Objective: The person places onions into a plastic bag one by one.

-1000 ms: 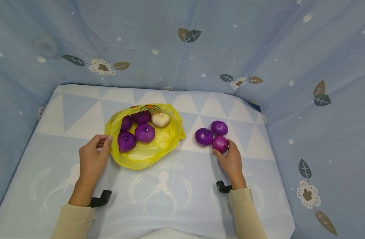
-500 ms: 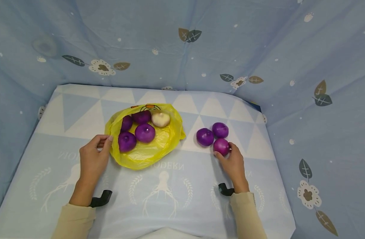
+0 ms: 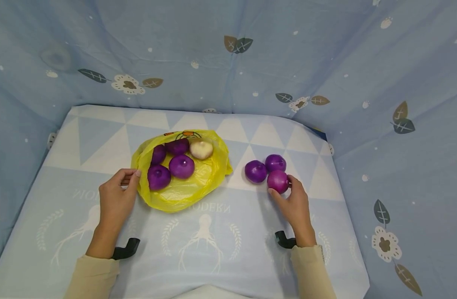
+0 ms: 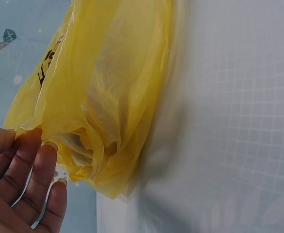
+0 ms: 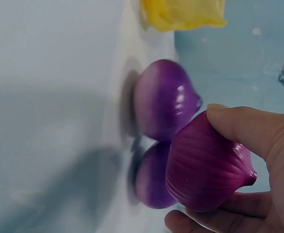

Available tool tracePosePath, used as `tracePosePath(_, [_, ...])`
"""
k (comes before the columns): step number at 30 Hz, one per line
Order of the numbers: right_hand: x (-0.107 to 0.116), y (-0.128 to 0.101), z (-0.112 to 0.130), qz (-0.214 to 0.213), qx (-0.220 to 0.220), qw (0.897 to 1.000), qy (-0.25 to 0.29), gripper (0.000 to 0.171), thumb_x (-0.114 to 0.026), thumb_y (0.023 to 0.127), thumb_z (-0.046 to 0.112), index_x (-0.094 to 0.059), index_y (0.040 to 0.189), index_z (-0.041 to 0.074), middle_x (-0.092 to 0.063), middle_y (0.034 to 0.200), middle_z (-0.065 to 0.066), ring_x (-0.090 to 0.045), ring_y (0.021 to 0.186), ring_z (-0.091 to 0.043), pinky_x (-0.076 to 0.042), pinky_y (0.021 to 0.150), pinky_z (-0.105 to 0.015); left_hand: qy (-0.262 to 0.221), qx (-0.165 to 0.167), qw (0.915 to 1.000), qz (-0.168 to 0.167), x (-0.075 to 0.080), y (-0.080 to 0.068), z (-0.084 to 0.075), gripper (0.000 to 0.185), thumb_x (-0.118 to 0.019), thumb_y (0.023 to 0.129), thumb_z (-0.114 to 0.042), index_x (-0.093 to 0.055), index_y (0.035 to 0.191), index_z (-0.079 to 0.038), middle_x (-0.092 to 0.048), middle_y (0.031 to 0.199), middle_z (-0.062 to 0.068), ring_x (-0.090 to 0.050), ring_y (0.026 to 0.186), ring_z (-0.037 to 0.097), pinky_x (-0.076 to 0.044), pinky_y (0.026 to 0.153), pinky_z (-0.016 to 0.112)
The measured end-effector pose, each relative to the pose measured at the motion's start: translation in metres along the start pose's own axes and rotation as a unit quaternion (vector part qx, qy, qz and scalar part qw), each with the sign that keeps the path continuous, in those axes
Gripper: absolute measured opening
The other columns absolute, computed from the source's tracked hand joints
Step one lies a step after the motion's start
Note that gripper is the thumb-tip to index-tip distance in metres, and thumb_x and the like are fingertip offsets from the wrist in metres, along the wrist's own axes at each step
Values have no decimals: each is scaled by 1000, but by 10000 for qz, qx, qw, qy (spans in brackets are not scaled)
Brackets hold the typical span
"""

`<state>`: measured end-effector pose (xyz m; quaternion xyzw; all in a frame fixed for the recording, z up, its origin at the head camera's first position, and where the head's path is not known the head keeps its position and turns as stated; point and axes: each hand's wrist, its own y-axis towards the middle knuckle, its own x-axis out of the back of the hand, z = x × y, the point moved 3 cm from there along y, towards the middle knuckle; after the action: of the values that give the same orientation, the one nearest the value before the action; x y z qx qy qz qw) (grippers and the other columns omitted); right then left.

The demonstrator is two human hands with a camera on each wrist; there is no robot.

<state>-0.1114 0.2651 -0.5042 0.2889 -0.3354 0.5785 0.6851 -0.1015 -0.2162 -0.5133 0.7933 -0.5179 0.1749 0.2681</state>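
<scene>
My left hand [image 3: 118, 195] pinches the left edge of a yellow plastic bag [image 3: 187, 195] between thumb and fingers; the left wrist view shows the gathered rim of the bag [image 4: 118, 97] at the fingertips. Inside the bag lie several purple onions [image 3: 181, 166] and one pale, whitish bulb [image 3: 201, 149]. On the right, my right hand [image 3: 293, 205] holds a reddish-purple onion [image 5: 207, 167] between thumb and fingers, raised a little off the table. Two more purple onions, one to the left [image 3: 256, 171] and one behind [image 3: 275, 163], sit on the table close beside it.
A patterned pale cloth covers the table [image 3: 221, 249]. Blue printed curtains [image 3: 198, 54] close in the back and both sides. A black wrist mount [image 3: 127, 249] sticks out from the left wrist, and another black mount [image 3: 284, 240] from the right.
My right hand has lifted the reddish-purple onion slightly and drawn it a little to the right. The two onions beside it have shifted slightly. My left hand stays still at the bag.
</scene>
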Motion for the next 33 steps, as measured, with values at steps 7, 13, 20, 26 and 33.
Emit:
tracePosePath(7, [6,-4,31,-84,591,9982,51,81,-88,88,28,-47,149,-5,-55,142,-25,-56,125,-41,-47,105,-57,25,-2,10000,-13,0,0,2,25,-68,104,-21,-74,113,1,-75,98,17,-68,86,28,-41,71,10])
tracePosePath(13, [3,-2,64,20,1148,9934,42,82,-90,86,23,-46,150,-3,-56,141,-23,-58,127,-39,-49,104,-57,-22,-8,10000,-10,0,-1,2,24,-68,104,-21,-74,113,1,-75,98,16,-68,86,29,-41,71,10])
tracePosePath(20, [-10,6,93,401,1690,9847,-145,80,-89,87,28,-48,149,-2,-57,143,-19,-58,127,-36,-49,105,-54,-21,-2,10000,12,-1,0,0,24,-69,104,-22,-75,113,0,-76,99,15,-67,87,27,-41,71,10])
tracePosePath(26, [-23,14,117,623,2317,9706,-198,78,-89,86,26,-48,148,0,-58,141,-18,-59,126,-32,-50,106,-49,-23,-151,9999,-54,2,2,-2,23,-70,103,-21,-75,111,0,-77,98,15,-68,85,27,-40,69,10])
tracePosePath(33, [-47,24,150,1144,3047,9437,-585,76,-84,91,31,-47,149,-1,-57,142,-17,-59,126,-29,-50,106,-41,-3,-145,9999,3,4,3,-1,21,-71,103,-20,-75,111,-1,-77,99,15,-67,86,27,-41,70,13])
